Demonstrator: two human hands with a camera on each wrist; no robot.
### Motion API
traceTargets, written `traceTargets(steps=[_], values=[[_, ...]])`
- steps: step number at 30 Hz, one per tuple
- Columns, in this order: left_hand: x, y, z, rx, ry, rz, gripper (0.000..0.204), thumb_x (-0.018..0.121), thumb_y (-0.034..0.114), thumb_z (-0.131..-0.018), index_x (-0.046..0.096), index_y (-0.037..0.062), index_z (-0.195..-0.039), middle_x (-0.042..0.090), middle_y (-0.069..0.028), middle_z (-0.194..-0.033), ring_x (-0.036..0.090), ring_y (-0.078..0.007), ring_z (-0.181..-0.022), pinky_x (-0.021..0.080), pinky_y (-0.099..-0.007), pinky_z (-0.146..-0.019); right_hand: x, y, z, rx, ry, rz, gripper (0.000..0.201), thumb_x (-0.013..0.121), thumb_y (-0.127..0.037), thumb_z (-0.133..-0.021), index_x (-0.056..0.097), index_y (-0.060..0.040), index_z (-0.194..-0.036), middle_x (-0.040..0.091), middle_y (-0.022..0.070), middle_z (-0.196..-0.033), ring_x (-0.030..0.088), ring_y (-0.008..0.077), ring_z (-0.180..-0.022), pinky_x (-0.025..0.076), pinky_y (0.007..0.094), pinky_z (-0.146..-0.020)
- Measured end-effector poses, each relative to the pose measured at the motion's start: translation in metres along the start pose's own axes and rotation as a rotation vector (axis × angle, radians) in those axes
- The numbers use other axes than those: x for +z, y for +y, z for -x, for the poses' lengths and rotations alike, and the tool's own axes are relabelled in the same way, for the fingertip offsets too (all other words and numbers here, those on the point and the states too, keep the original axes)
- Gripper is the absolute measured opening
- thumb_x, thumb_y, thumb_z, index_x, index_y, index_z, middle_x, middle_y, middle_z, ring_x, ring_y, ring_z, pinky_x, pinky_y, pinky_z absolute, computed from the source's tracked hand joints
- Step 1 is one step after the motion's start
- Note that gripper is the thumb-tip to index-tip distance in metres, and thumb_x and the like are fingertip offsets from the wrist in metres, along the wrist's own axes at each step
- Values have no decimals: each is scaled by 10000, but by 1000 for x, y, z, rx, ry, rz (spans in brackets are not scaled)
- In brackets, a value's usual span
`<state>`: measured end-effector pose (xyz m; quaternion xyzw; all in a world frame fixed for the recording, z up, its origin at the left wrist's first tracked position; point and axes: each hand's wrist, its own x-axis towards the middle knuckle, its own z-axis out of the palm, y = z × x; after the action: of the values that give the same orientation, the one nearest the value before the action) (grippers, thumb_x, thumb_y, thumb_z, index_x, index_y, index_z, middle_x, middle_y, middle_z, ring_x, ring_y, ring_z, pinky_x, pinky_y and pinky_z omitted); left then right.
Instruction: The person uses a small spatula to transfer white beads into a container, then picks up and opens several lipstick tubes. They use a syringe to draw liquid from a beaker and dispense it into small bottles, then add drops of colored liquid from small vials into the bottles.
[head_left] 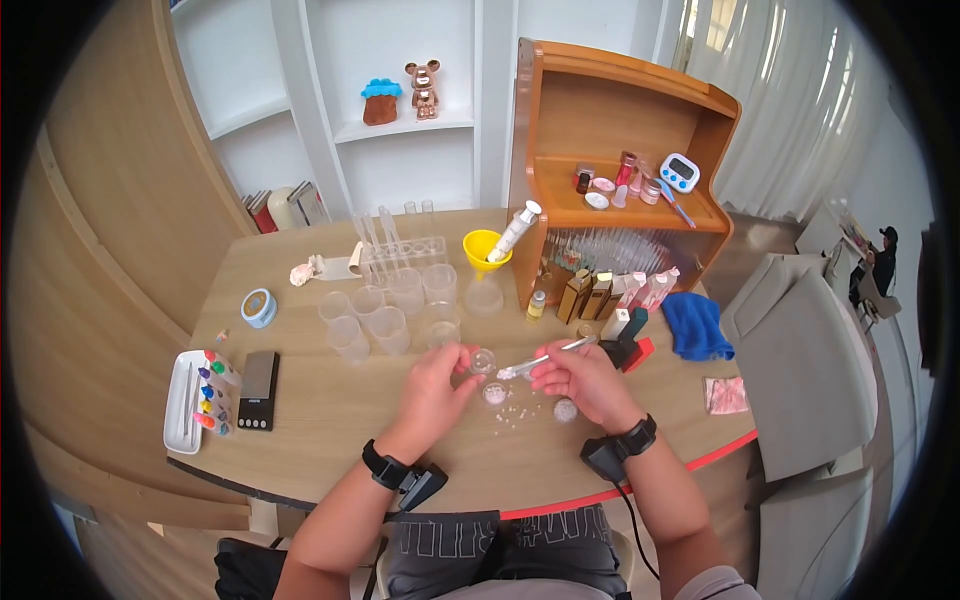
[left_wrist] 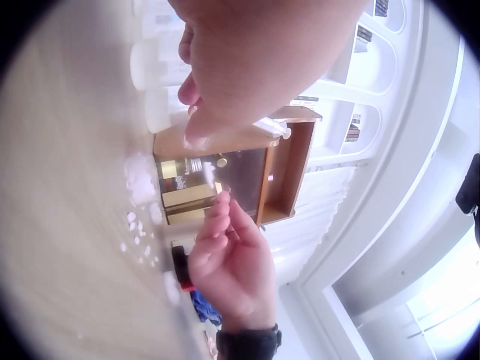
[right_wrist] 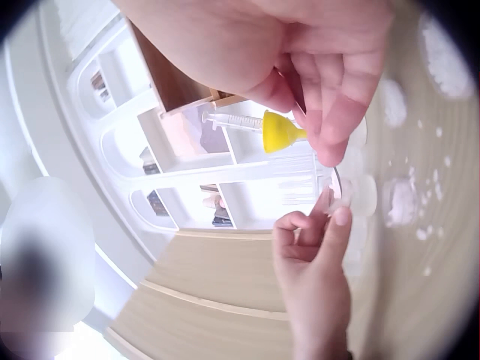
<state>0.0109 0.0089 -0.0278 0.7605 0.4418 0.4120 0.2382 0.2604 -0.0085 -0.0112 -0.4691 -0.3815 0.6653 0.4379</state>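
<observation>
My left hand (head_left: pixel 437 385) pinches a small clear cup (head_left: pixel 482 360) by its side, raised over the table. In my right hand (head_left: pixel 585 382) is a slim silver scoop (head_left: pixel 545 357), pinched between thumb and fingers and slanting down to the left. Pale pink bits (head_left: pixel 508 373) sit on its end, beside the cup's rim. Just below stands a small dish (head_left: pixel 495 395) with pink-white pieces in it. Another dish (head_left: pixel 565 411) of white grains stands below my right hand. Loose crumbs (head_left: pixel 515 412) are scattered between the two dishes.
Several frosted cups (head_left: pixel 388 328) and a tube rack (head_left: pixel 405 260) stand behind my left hand. A yellow funnel (head_left: pixel 482 248) holds a syringe (head_left: pixel 515 232). Small boxes (head_left: pixel 597 297) and a blue cloth (head_left: pixel 698 326) are at the right; a black scale (head_left: pixel 259 390) lies left.
</observation>
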Motion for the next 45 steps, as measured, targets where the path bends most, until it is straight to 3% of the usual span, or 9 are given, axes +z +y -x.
traceTargets(steps=[4,10,19,31,34,37,40,45], values=[[1,-1,0,9,7,15,333,794,-2,-773,487,43,-894,723,-137,-1068,630,-262,-845,520,-352,-773,9,3,3,-89,-83,306,246,595,-211,-1028,677,0,-1124,725,66,-1003,710,137,-861,545,242,-710],[0,0,0,6,-5,22,342,794,-8,-764,486,47,-901,724,-129,-1085,625,-258,-856,520,-352,-780,8,7,6,-160,-192,357,178,638,-176,-1006,694,-35,-1098,708,5,-987,682,95,-835,508,243,-669],[-2,3,0,40,-29,13,352,804,-10,-742,488,53,-884,720,-117,-1061,632,-270,-864,522,-361,-784,10,4,8,-316,-129,244,205,628,-138,-1011,693,-8,-1155,717,31,-1030,694,111,-887,530,249,-751],[1,2,0,4,-18,85,369,822,-15,-738,481,56,-858,711,-135,-1061,672,-288,-973,521,-363,-836,24,12,16,-614,0,526,207,608,-62,-1004,695,49,-1156,729,97,-1040,706,146,-895,546,267,-791],[3,4,1,43,6,78,365,826,-18,-730,488,55,-848,710,-133,-1067,670,-293,-987,520,-364,-847,25,11,18,-621,-5,618,201,608,-50,-1001,696,47,-1154,725,106,-1046,705,150,-918,550,275,-796],[3,4,-1,80,37,84,358,826,-21,-724,496,56,-841,712,-130,-1072,669,-297,-1004,518,-368,-855,26,6,19,-575,-135,560,191,611,-43,-997,700,41,-1144,720,116,-1061,702,153,-945,553,281,-808],[3,3,-1,117,64,78,341,816,-20,-722,505,57,-841,714,-124,-1071,663,-305,-987,519,-383,-841,19,11,15,-545,-145,454,181,626,-37,-986,704,33,-1134,714,123,-1081,698,153,-955,554,284,-825],[-2,6,-4,229,53,-39,310,794,-10,-725,517,60,-844,717,-92,-1062,650,-311,-945,519,-411,-828,20,1,14,-767,-133,724,167,661,-25,-951,712,19,-1104,727,127,-1046,705,200,-940,556,297,-827]])
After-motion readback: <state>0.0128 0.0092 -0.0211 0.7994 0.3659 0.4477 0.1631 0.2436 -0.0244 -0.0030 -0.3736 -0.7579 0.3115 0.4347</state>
